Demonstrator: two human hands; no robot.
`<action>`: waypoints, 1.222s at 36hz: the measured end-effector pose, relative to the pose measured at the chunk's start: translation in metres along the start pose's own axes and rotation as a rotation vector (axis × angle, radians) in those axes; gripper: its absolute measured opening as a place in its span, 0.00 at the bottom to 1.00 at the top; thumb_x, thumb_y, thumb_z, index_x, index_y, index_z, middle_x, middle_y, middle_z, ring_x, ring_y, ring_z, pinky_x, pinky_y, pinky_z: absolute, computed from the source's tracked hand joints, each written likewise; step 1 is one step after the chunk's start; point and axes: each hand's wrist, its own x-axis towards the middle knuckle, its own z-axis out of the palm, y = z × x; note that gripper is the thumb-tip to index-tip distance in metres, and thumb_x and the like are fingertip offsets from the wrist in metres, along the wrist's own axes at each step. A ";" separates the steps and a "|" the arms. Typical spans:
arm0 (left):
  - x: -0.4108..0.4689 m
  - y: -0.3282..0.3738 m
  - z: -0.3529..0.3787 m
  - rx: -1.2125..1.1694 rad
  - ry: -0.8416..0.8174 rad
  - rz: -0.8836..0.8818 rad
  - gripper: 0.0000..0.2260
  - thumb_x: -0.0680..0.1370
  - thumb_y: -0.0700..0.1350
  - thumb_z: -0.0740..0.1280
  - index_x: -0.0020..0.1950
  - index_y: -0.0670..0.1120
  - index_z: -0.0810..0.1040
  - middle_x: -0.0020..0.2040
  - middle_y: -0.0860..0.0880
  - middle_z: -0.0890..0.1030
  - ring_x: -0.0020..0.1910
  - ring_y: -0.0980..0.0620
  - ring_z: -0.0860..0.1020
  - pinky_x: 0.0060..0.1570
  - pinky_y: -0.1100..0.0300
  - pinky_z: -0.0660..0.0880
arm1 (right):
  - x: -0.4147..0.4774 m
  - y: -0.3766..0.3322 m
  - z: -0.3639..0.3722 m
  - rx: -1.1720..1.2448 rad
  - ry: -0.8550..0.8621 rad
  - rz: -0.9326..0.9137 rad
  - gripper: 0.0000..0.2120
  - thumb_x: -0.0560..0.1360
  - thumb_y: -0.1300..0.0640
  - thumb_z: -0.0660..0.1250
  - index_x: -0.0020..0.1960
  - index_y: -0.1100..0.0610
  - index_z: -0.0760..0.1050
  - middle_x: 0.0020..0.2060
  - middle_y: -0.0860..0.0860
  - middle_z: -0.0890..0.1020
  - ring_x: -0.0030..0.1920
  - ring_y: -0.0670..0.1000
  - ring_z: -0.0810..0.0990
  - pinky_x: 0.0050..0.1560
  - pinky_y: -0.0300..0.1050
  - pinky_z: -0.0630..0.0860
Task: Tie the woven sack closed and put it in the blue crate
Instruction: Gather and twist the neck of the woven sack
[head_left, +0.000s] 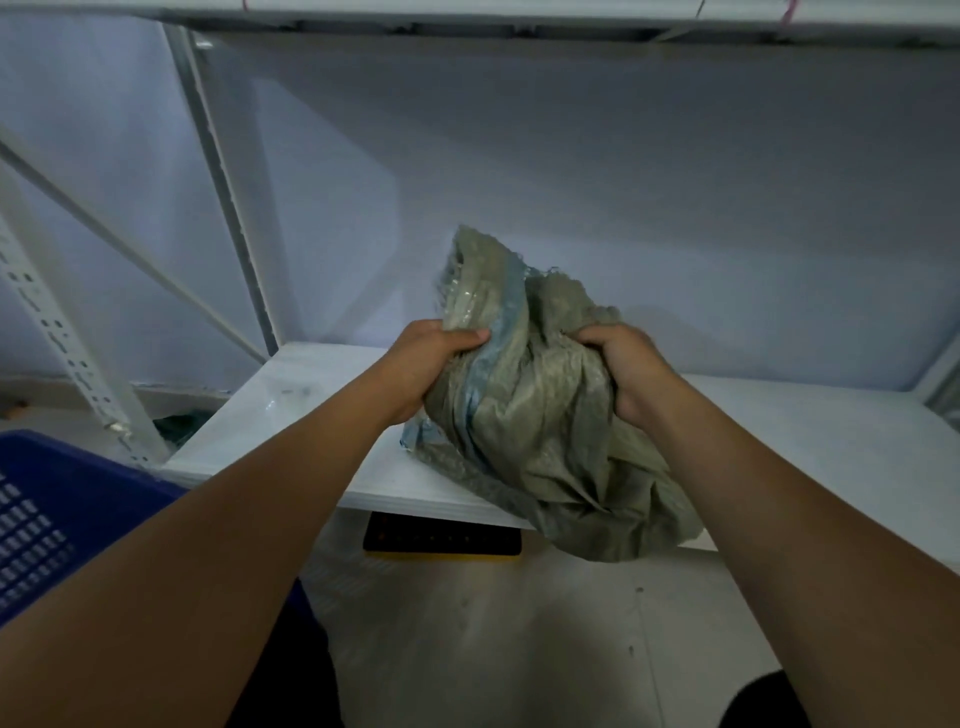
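Observation:
A crumpled grey-green woven sack with a pale blue stripe rests on the front edge of a white shelf, its lower part hanging over the edge. My left hand grips the sack's bunched upper left part, where a loose end sticks up. My right hand clutches the gathered fabric on the upper right. The blue crate, with perforated walls, stands at the lower left, partly behind my left forearm.
White slotted metal uprights and a diagonal brace of the shelving stand at the left. Another shelf board runs overhead. A black and yellow object lies on the floor under the shelf's front edge.

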 end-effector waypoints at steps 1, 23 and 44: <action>0.002 -0.001 -0.001 0.011 0.052 0.039 0.15 0.74 0.45 0.75 0.59 0.41 0.82 0.54 0.44 0.86 0.52 0.45 0.85 0.57 0.52 0.80 | -0.001 -0.001 -0.005 0.019 0.052 -0.038 0.10 0.73 0.64 0.69 0.53 0.65 0.83 0.48 0.63 0.86 0.45 0.60 0.85 0.46 0.53 0.83; -0.014 -0.011 -0.009 0.127 0.349 -0.142 0.31 0.69 0.55 0.79 0.65 0.40 0.76 0.57 0.42 0.81 0.48 0.45 0.80 0.34 0.59 0.76 | -0.038 -0.004 -0.122 0.152 0.482 -0.169 0.23 0.75 0.58 0.74 0.68 0.62 0.75 0.55 0.55 0.80 0.46 0.52 0.81 0.50 0.46 0.76; -0.011 -0.001 0.000 0.180 0.414 -0.069 0.17 0.83 0.45 0.63 0.68 0.38 0.74 0.62 0.38 0.79 0.47 0.44 0.77 0.47 0.55 0.75 | -0.029 -0.005 -0.148 -0.035 0.198 -0.121 0.10 0.76 0.67 0.69 0.55 0.58 0.78 0.57 0.59 0.83 0.53 0.57 0.83 0.48 0.50 0.80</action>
